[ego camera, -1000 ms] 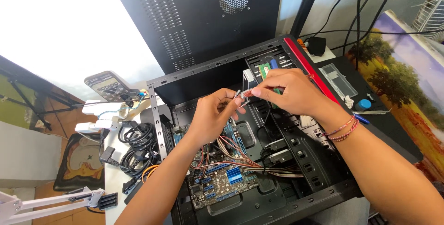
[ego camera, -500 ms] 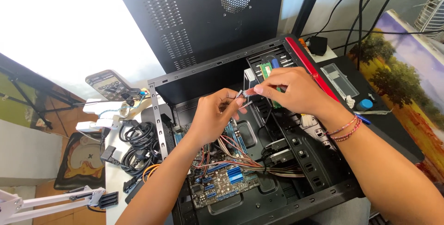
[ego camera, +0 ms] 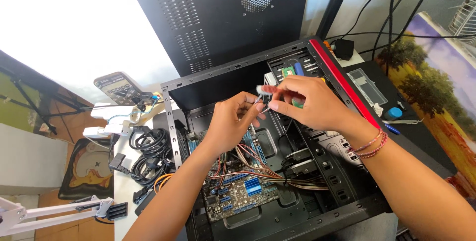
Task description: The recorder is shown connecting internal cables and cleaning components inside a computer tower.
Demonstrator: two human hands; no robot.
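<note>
An open black computer case (ego camera: 342, 206) lies on its side with the motherboard (ego camera: 238, 191) and bundled wires (ego camera: 263, 174) exposed. Both hands hover over its middle. My right hand (ego camera: 307, 105) grips a screwdriver with a red handle (ego camera: 270, 90), its thin shaft angled down to the left. My left hand (ego camera: 233, 122) has its fingertips pinched at the shaft's tip, where something small is held; I cannot make out what it is. Beaded bracelets (ego camera: 369, 144) circle my right wrist.
The case's side panel (ego camera: 213, 18) stands upright behind. Coiled black cables (ego camera: 148, 152) and a phone on a white holder (ego camera: 116, 87) lie to the left. A white desk-lamp arm (ego camera: 49, 214) is at the lower left. A blue cap (ego camera: 394, 113) and clear plastic tray (ego camera: 367, 86) rest on the right.
Both hands have risen slightly and stayed together above the case. The red screwdriver handle has become more visible in my right hand.
</note>
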